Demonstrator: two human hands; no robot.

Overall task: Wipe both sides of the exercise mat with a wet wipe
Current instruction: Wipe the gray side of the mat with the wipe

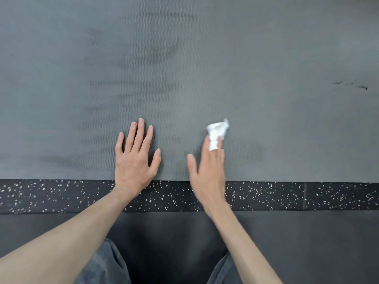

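The person is in the wiping step on the upward face of the grey exercise mat (205, 58), which lies flat across the speckled rubber floor (61, 193) and fills the view from 9 o'clock to 3 o'clock. Darker, damp-looking streaks run from 12 o'clock down toward the centre and to 8 o'clock, so this part of the face appears partly wiped; the stretch toward 3 o'clock looks dry, with a few small dark marks (350, 85) near the right edge.

The left hand (134, 160) lies flat with straight, spread fingers pressing the mat near its closer edge, holding nothing. The right hand (207, 171) is blurred; its fingers are fairly straight and seem to hold a crumpled white wet wipe (216, 133) between them. The wipe sticks out past the fingertips at 12 o'clock of that hand and sits at or just above the mat.

The next move probably calls for sweeping the wipe toward 3 o'clock while the left hand steadies the mat. The underside is not yet turned up.
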